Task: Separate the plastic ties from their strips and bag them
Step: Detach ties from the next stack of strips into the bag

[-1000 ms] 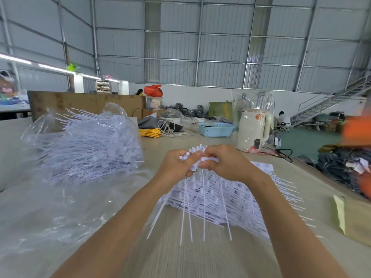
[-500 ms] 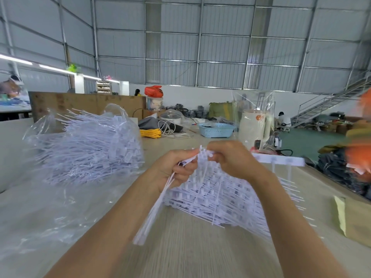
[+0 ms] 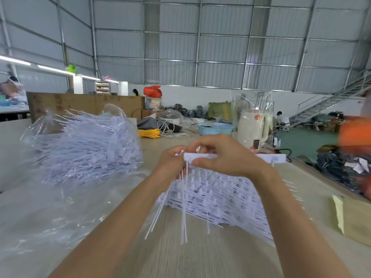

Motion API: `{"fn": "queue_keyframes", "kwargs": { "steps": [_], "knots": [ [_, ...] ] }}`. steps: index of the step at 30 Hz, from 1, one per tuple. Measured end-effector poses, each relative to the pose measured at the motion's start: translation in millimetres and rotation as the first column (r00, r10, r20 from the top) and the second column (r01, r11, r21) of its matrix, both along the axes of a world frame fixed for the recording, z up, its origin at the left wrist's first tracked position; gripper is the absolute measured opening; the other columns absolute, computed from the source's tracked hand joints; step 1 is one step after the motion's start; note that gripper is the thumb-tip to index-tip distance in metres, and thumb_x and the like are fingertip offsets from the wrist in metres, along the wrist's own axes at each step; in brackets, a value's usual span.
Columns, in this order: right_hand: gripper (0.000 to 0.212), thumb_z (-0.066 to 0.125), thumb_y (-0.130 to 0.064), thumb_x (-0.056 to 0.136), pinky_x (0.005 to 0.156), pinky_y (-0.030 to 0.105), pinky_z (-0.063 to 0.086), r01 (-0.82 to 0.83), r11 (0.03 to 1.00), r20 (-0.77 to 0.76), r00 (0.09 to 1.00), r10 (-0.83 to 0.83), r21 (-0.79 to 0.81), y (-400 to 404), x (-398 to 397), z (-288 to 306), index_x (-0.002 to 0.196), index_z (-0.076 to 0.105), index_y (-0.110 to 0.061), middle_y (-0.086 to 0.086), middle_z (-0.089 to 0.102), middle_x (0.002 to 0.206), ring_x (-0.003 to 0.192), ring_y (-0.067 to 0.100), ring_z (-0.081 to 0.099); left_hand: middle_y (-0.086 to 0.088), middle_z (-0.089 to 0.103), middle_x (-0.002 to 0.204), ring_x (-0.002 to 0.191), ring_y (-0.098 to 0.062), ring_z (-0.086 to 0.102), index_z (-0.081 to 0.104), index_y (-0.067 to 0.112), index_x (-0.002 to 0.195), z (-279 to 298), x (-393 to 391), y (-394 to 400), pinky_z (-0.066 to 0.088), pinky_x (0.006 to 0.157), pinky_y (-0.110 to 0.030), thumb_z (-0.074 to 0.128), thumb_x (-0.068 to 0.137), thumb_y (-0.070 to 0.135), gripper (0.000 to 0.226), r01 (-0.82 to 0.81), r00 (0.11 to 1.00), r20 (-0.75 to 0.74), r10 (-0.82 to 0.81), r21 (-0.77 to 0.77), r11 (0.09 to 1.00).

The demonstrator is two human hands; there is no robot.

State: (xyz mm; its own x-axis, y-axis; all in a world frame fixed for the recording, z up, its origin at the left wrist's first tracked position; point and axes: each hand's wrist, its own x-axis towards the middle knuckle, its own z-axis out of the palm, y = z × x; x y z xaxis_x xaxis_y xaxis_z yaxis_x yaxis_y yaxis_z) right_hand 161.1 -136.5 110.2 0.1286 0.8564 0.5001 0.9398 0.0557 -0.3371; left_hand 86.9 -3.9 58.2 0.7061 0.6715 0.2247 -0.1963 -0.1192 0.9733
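Above the table [image 3: 200, 253], both hands work one strip.
Right hand [image 3: 224, 155] pinches the strip [image 3: 269, 157]; left hand [image 3: 170, 163] grips loose ties [image 3: 183, 207].

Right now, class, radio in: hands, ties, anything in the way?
Left hand grips loose ties. Right hand pinches the strip. Stack of strips beneath, bag of ties to the left. Nothing blocking.

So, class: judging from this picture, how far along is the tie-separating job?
Done: a clear bag on the left already bulges with loose ties. In hand: the right hand holds a strip while the left hand grips freed ties. Left: a stack of unseparated strips on the table.
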Motion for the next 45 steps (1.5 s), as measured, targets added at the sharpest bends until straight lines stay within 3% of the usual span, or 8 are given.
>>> {"fn": "queue_keyframes", "kwargs": {
  "steps": [5, 12, 16, 24, 34, 37, 40, 45],
  "knots": [
    [0.04, 0.078, -0.025, 0.073, 0.067, 0.033, 0.041, 0.119, 0.988, -0.078, 0.991, -0.111, 0.101, 13.0, 8.6, -11.6, 0.084, 0.04, -0.033, -0.007, 0.052, 0.08, 0.068, 0.008, 0.046, -0.001, 0.048, 0.04, 0.032, -0.009, 0.043, 0.066, 0.014, 0.056, 5.1, 1.5, -9.7, 0.033, 0.036, -0.015, 0.03, 0.071, 0.079, 0.076, 0.241, 0.969, 0.087, -0.233, -0.11, 0.964],
    [0.044, 0.077, -0.044, 0.069, 0.075, 0.03, 0.044, 0.176, 0.984, 0.001, 0.984, -0.176, 0.002, 2.5, 24.5, -11.2, 0.101, 0.053, -0.025, -0.012, 0.057, 0.092, 0.08, 0.005, 0.052, 0.003, 0.048, 0.044, 0.037, -0.007, 0.04, 0.061, 0.015, 0.061, 0.1, 5.2, -14.9, 0.032, 0.039, -0.013, 0.067, 0.087, 0.023, 0.027, 0.064, 0.983, 0.157, -0.094, 0.187, 0.98],
    [0.011, 0.067, -0.036, 0.083, 0.075, 0.034, 0.047, 0.178, 0.982, 0.043, 0.984, -0.175, -0.062, -3.2, 26.9, -6.7, 0.078, 0.06, -0.029, -0.013, 0.062, 0.076, 0.074, 0.008, 0.057, 0.006, 0.048, 0.042, 0.036, -0.004, 0.039, 0.059, 0.011, 0.061, -0.3, 3.3, -19.0, 0.032, 0.039, -0.013, 0.063, 0.09, 0.025, 0.032, 0.031, 0.978, 0.194, -0.079, 0.241, 0.97],
    [0.041, 0.064, -0.027, 0.087, 0.062, 0.03, 0.039, 0.162, 0.987, 0.088, 0.983, -0.161, -0.003, 0.7, 17.0, -7.1, 0.052, 0.047, -0.04, -0.015, 0.051, 0.055, 0.06, 0.005, 0.049, 0.0, 0.056, 0.05, 0.037, 0.0, 0.044, 0.059, 0.012, 0.062, 2.7, 0.0, -18.8, 0.032, 0.037, -0.01, 0.061, 0.091, 0.03, 0.035, -0.054, 0.989, 0.143, 0.029, 0.171, 0.984],
    [0.007, 0.064, -0.018, 0.085, 0.068, 0.025, 0.028, 0.27, 0.962, 0.369, 0.897, -0.242, -0.026, 8.9, 13.9, -15.5, 0.088, 0.067, -0.024, -0.002, 0.062, 0.073, 0.07, 0.015, 0.047, -0.002, 0.057, 0.047, 0.037, -0.01, 0.042, 0.061, 0.013, 0.054, 13.9, -7.3, -12.9, 0.028, 0.036, -0.014, 0.061, 0.088, 0.024, 0.036, -0.074, 0.979, -0.138, 0.15, 0.443, 0.894],
    [0.015, 0.06, -0.007, 0.083, 0.072, 0.028, 0.038, 0.259, 0.963, 0.397, 0.879, -0.265, 0.068, 5.5, 13.4, -9.0, 0.076, 0.062, -0.02, -0.002, 0.063, 0.07, 0.071, 0.021, 0.056, -0.001, 0.053, 0.047, 0.036, -0.01, 0.031, 0.061, 0.017, 0.055, 25.3, -21.8, -5.0, 0.019, 0.038, -0.015, 0.059, 0.087, 0.02, 0.032, 0.201, 0.969, -0.175, -0.174, 0.147, 0.969],
    [0.023, 0.061, -0.016, 0.088, 0.077, 0.031, 0.044, 0.306, 0.944, 0.274, 0.904, -0.329, 0.124, -12.1, 24.3, 3.6, 0.067, 0.055, -0.024, -0.002, 0.064, 0.072, 0.074, 0.022, 0.06, 0.006, 0.042, 0.04, 0.026, -0.001, 0.023, 0.055, 0.018, 0.046, 36.3, -34.9, 1.9, 0.017, 0.031, -0.01, 0.051, 0.081, 0.028, 0.037, 0.538, 0.843, 0.004, -0.538, -0.047, 0.842],
    [0.013, 0.061, -0.03, 0.086, 0.07, 0.031, 0.048, 0.218, 0.956, 0.026, 0.973, -0.228, 0.198, -44.5, 23.1, 21.7, 0.076, 0.06, -0.022, -0.01, 0.062, 0.072, 0.075, 0.02, 0.059, 0.004, 0.055, 0.053, 0.029, -0.002, 0.03, 0.053, 0.014, 0.073, 38.4, -21.4, 5.9, 0.023, 0.031, -0.011, 0.048, 0.095, 0.035, 0.031, 0.369, 0.922, 0.165, -0.351, -0.093, 0.925]
  ]
}}
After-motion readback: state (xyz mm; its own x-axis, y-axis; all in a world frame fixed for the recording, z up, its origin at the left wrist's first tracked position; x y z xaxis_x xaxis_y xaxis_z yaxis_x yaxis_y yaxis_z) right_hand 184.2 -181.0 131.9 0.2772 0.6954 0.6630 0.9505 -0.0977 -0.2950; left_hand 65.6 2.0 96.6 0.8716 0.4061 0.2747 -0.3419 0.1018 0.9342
